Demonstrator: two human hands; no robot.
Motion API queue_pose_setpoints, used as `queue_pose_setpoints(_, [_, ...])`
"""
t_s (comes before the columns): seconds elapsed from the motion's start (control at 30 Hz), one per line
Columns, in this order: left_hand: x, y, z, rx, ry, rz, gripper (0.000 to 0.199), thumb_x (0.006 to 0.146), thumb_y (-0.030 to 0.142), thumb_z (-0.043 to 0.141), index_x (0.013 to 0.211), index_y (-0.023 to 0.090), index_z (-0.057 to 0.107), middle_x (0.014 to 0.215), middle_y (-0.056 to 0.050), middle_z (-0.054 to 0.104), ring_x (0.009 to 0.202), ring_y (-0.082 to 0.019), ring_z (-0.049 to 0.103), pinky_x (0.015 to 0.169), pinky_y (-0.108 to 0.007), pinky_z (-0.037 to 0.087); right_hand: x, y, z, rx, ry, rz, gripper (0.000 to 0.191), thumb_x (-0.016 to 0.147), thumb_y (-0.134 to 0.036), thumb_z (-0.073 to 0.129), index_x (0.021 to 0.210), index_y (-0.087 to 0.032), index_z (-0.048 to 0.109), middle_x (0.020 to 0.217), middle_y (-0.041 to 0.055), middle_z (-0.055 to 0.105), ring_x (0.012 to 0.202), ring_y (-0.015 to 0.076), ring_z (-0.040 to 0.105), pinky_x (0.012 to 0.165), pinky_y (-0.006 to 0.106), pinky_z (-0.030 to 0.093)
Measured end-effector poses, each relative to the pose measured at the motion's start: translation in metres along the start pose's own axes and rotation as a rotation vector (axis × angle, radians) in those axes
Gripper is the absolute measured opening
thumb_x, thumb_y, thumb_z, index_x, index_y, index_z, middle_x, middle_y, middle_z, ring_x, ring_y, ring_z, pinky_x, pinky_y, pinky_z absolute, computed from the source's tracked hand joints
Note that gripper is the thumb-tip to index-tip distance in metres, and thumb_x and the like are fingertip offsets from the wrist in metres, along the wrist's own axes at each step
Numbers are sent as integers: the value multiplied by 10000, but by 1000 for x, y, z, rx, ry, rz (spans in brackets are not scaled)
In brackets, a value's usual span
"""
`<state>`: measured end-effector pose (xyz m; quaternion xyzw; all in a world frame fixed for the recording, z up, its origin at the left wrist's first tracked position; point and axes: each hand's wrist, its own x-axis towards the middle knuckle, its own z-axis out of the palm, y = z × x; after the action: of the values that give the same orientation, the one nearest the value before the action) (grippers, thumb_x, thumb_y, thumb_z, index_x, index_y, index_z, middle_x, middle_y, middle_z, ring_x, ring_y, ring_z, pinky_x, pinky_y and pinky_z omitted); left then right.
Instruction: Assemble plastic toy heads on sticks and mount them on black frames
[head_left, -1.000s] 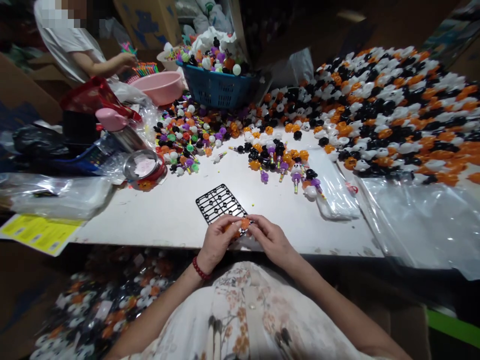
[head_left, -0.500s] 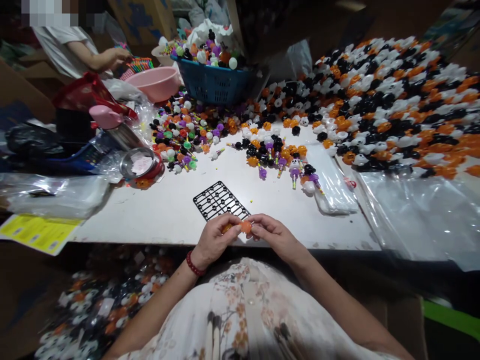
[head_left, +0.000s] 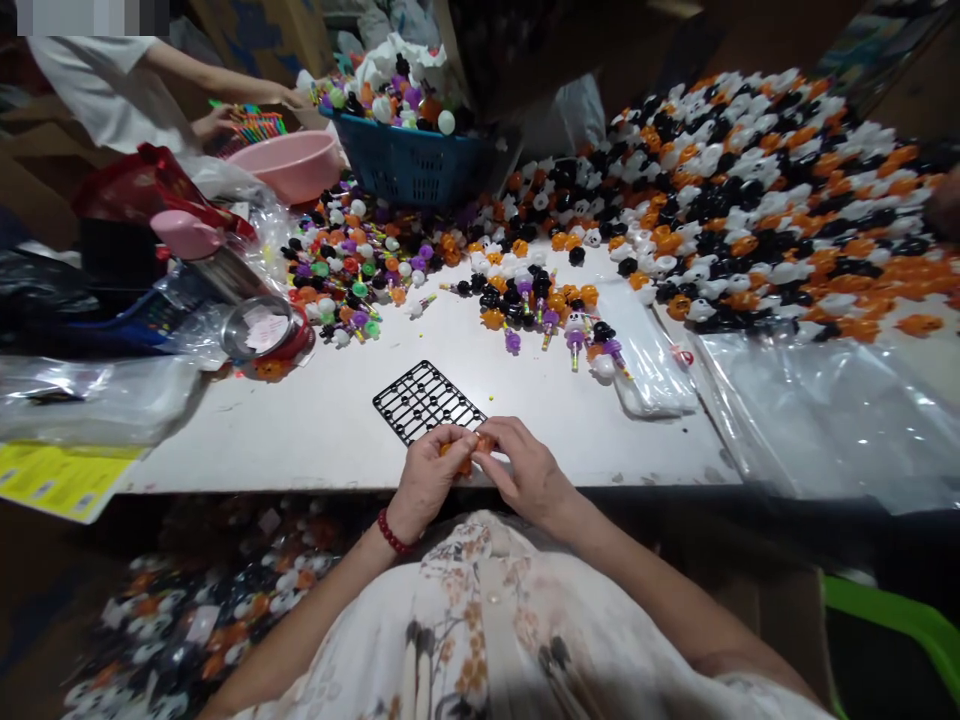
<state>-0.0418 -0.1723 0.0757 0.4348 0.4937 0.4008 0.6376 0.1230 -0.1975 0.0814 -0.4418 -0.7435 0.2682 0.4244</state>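
Note:
Close to the table's front edge, my left hand (head_left: 429, 475) pinches a small orange plastic pumpkin piece (head_left: 459, 462). My right hand (head_left: 529, 475) has its fingers closed on another orange piece (head_left: 484, 442), pressed up against the first. Fingers hide much of both pieces, so I cannot tell whether they are joined. Just beyond my hands lies a black plastic grid (head_left: 427, 402), flat on the white table (head_left: 300, 440). A tiny yellow bit (head_left: 491, 398) sits beside it.
Orange, white and black plastic figures (head_left: 750, 200) are heaped at the right. Clear bags (head_left: 795, 410) lie before them. Assembled colourful toys (head_left: 352, 260), a blue basket (head_left: 420, 160), a pink basin (head_left: 289, 165) and a flask (head_left: 217, 260) stand left. A co-worker's arm (head_left: 225, 85) reaches toward the basket.
My right hand has turned inward over the orange piece, and the two pieces have come closer together. The co-worker's arm has stretched toward the blue basket. The view has shifted slightly.

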Motion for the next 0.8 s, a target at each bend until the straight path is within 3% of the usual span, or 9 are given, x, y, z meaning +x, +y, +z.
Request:
queue_pose_setpoints(0.1, [0, -1, 2, -40, -3, -52, 288, 741, 415, 765, 760, 151, 652, 624, 20, 586, 519, -73, 470, 510, -198, 404, 0, 2, 3, -14, 2, 9, 186, 947, -171, 525, 1127, -207, 558, 1046, 100, 591, 1000, 221, 598, 894, 379, 547])
queue_pose_setpoints(0.3, [1, -9, 1, -128, -89, -132, 272, 769, 368, 748, 702, 145, 608, 617, 29, 551, 536, -66, 462, 506, -185, 369, -3, 9, 0, -95, -117, -53, 222, 949, -148, 493, 1160, -199, 538, 1130, 123, 564, 1041, 230, 596, 878, 390, 560])
queue_pose_setpoints(0.4, [0, -6, 3, -215, -97, -150, 305, 787, 411, 750, 749, 151, 595, 691, 19, 577, 591, -69, 497, 563, -189, 408, -2, 12, -4, -38, -70, -32, 187, 949, -151, 502, 1119, -198, 564, 1044, 99, 594, 967, 213, 604, 841, 363, 547])
queue_pose_setpoints(0.5, [1, 1, 4, -306, -45, -142, 313, 791, 429, 752, 832, 158, 601, 821, -5, 614, 699, -90, 555, 618, -196, 439, 0, 12, -11, 78, -20, 40, 149, 951, -173, 536, 1075, -204, 613, 976, 71, 634, 904, 188, 612, 814, 331, 520])
queue_pose_setpoints(0.6, [1, 5, 4, -375, -40, -137, 296, 788, 390, 760, 871, 163, 590, 883, -15, 610, 787, -108, 572, 647, -200, 444, 0, 9, -15, 226, -53, 163, 140, 951, -219, 580, 1062, -213, 665, 982, 53, 668, 892, 170, 631, 805, 308, 507])
queue_pose_setpoints(0.8, [-1, -1, 8, -325, -83, -31, 287, 900, 454, 636, 885, 181, 549, 892, -17, 587, 771, -108, 530, 660, -217, 430, -6, 11, -9, 397, -73, 326, 187, 924, -337, 636, 1056, -219, 696, 982, 45, 663, 840, 162, 630, 748, 294, 513])
